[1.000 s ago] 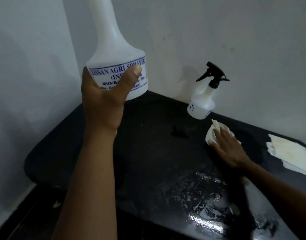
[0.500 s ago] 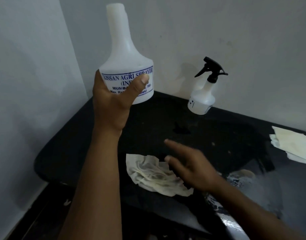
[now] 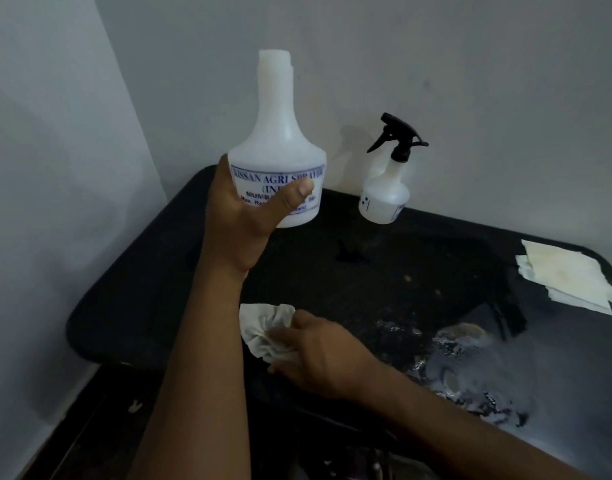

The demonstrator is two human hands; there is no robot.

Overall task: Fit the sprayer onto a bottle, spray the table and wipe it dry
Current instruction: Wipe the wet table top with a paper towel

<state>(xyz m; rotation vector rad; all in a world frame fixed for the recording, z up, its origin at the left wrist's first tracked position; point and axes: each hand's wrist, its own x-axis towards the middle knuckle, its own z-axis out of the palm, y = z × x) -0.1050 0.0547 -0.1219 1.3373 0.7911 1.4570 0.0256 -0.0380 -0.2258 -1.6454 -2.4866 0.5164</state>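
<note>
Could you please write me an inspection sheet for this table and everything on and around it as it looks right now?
Surface: black table, wet and glossy at the near right, dull elsewhere, with a few small specks.
Job's things: large white bottle held up, neck open, no sprayer; small spray bottle with black trigger sprayer fitted, standing by the wall; crumpled cloth on the table.
Clutter: folded pale cloths at the far right edge.
Grippers: left hand grips the large bottle's base; right hand presses on the crumpled cloth.
Cables: nothing seen.
Surroundings: plain grey walls meeting in a corner; dark floor at lower left.
</note>
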